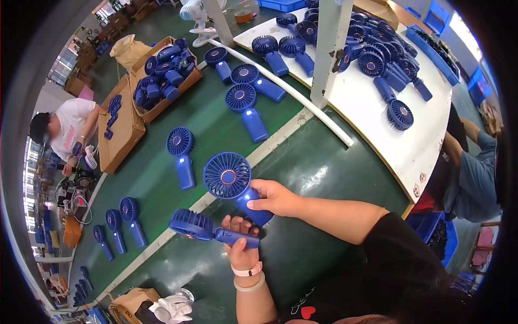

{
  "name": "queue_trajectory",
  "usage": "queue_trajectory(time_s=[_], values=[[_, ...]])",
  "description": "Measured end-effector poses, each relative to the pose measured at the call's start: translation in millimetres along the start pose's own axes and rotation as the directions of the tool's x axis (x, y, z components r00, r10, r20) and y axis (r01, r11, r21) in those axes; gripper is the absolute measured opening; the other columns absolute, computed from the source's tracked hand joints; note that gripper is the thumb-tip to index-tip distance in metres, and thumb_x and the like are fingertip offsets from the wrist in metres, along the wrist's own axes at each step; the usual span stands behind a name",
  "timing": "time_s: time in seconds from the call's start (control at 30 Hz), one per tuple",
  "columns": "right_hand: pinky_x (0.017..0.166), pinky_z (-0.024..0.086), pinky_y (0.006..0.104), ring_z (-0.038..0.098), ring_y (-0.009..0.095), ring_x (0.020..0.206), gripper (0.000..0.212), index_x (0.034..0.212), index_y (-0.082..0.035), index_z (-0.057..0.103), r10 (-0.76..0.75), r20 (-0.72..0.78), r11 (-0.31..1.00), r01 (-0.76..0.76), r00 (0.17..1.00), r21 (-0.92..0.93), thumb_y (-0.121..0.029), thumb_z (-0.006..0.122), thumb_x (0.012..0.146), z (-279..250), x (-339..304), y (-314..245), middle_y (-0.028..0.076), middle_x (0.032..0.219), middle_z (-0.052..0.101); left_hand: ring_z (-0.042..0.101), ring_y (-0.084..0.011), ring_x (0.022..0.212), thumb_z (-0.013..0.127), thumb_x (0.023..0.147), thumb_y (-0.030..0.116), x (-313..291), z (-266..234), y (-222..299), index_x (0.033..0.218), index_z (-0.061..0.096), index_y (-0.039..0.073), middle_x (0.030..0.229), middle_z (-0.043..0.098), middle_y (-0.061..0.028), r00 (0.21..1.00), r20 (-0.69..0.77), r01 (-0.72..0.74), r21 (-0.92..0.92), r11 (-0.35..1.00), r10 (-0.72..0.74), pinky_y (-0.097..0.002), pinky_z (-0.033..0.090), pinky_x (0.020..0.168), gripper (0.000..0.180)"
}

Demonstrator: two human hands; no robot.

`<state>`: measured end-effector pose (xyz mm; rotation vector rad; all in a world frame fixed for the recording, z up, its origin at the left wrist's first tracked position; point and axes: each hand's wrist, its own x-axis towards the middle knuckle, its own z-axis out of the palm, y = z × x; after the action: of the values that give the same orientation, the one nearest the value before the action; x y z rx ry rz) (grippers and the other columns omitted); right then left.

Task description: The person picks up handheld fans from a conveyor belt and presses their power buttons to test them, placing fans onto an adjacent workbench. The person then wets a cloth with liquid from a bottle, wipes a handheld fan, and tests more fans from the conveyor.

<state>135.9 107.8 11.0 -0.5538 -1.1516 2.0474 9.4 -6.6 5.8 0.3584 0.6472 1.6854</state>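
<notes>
My left hand is wrapped round the handle of a blue handheld fan, whose round head points left and lies tilted on its side. Just beyond it, my right hand grips the handle of a second blue handheld fan; its round grille faces up, with an orange ring at the hub. The two fans are close together over the green table. A single blue fan lies on the table beyond my hands, apart from both. My left wrist bears a pink watch band and a pale bangle.
Several fans lie farther along the green table. A cardboard box holds many more. At right, a white table carries a heap of fans beside a white post. A white pipe crosses behind. Co-workers sit left and right.
</notes>
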Motion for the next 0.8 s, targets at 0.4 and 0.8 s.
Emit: queue_trajectory(time_s=[0.4,0.8], values=[[0.076,0.047,0.0275,0.056,0.010,0.083,0.034,0.114,0.002,0.047,0.015,-0.085,0.994,-0.024,0.996,-0.106,-0.006,0.057,0.082,7,-2,-5,0.006,0.095,0.059,0.046,-0.0160,0.092,0.075,0.070,0.023,-2,0,1,0.112,0.045,0.008,0.091,0.044,-0.0020,0.994,0.037,-0.108,0.334,0.936,0.101,-0.0352,0.043,0.082,0.054],[0.072,0.046,0.0305,0.057,0.026,0.082,0.018,0.097,-0.004,0.060,-0.396,-0.023,0.484,0.188,0.918,-0.855,-0.006,0.056,0.079,17,18,-8,0.011,0.091,0.054,0.053,-0.0268,0.097,0.049,0.081,0.057,3,-6,7,0.108,0.046,0.018,0.119,0.045,-0.0128,0.977,0.203,0.108,-0.179,0.978,-0.071,-0.0423,0.049,0.073,0.047]])
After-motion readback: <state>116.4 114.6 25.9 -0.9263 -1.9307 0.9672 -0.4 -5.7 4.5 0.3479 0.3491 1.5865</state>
